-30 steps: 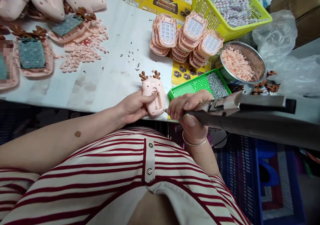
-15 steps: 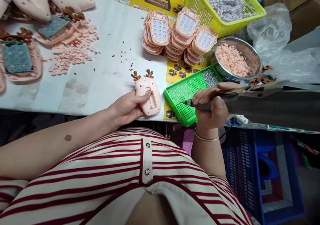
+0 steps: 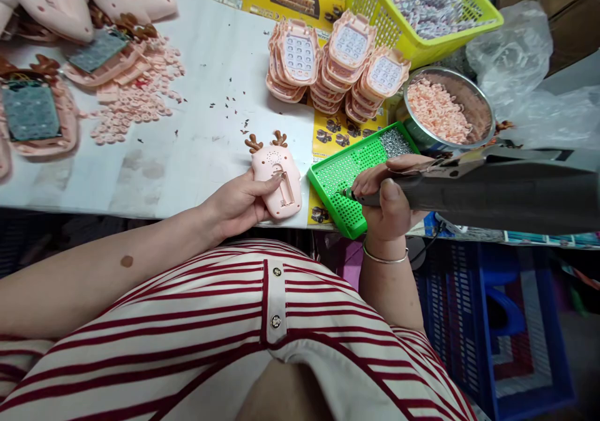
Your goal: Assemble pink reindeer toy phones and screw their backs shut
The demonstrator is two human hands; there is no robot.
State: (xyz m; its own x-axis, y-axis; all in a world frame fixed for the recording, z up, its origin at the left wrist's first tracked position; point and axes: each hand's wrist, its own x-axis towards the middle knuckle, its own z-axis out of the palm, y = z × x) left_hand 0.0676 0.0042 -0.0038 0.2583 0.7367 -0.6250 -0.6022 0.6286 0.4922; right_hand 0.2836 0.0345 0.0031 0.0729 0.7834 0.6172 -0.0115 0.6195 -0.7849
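Observation:
My left hand [image 3: 239,203] grips a pink toy phone with brown antlers [image 3: 276,174], lying back side up at the table's near edge. My right hand [image 3: 389,199] is wrapped around a grey electric screwdriver [image 3: 492,187]. The screwdriver's tip touches the perforated face of a green screw tray [image 3: 347,180], just right of the toy. Loose silver screws [image 3: 394,143] lie in the tray's far corner.
Stacks of pink keypad fronts [image 3: 337,65] stand behind the tray. A steel bowl of pink buttons [image 3: 445,112] and a yellow basket [image 3: 422,9] sit at the right. Pink shells with circuit boards [image 3: 32,112] and scattered pink buttons [image 3: 135,96] lie at the left.
My right hand moved the screwdriver tip from the toy phone's side over to the green screw tray and set it on the holes. My left hand kept its hold on the toy.

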